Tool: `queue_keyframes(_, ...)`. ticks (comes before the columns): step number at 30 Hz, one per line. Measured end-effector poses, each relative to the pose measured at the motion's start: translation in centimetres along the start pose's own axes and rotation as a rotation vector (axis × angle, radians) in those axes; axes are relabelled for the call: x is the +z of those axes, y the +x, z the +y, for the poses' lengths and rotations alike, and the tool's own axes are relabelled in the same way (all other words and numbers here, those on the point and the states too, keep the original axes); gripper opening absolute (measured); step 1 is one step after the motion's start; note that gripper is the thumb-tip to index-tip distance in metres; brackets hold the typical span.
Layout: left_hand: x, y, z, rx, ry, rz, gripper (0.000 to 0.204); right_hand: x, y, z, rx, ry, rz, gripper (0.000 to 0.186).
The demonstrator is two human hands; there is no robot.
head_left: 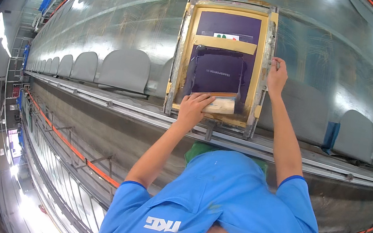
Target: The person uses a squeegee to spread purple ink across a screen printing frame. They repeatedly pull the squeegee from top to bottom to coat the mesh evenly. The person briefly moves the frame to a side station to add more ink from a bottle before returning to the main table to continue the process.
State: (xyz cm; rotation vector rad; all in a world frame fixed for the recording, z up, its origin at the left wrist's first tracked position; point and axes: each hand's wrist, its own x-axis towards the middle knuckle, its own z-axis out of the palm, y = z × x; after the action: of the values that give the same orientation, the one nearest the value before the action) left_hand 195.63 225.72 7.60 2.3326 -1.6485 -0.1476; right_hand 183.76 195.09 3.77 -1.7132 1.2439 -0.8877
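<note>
A screen printing frame (180, 57) with metal rails and tape along its inner edges lies before me on the long table. Dark purple ink coats a rectangular area (218, 63) of its mesh, below a strip of tan tape (226, 44). My left hand (193, 109) is closed on the left end of a squeegee (222, 105), which lies across the near end of the inked area. At the frame's right rail, my right hand (277, 77) has its fingers bent closed against the edge; the exact grip is partly hidden.
Grey rounded panels (126, 70) stand in a row along the near side of the table (128, 21). A metal rail (149, 108) runs along the table's front edge, close to my body. Orange rails (73, 148) line the neighbouring tables.
</note>
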Motion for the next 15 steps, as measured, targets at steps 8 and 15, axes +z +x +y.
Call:
queue_keyframes(8, -2.4, -5.3, -8.3, 0.105, 0.026, 0.013, 0.066, 6.5, -2.3, -2.5, -0.096, -0.082, 0.102, 0.027)
queue_keyframes(15, -1.7, 4.0, -11.0, 0.136, 0.138, 0.042, 0.047, 6.5, -1.9, -1.9, 0.163, -0.162, -0.022, 0.026)
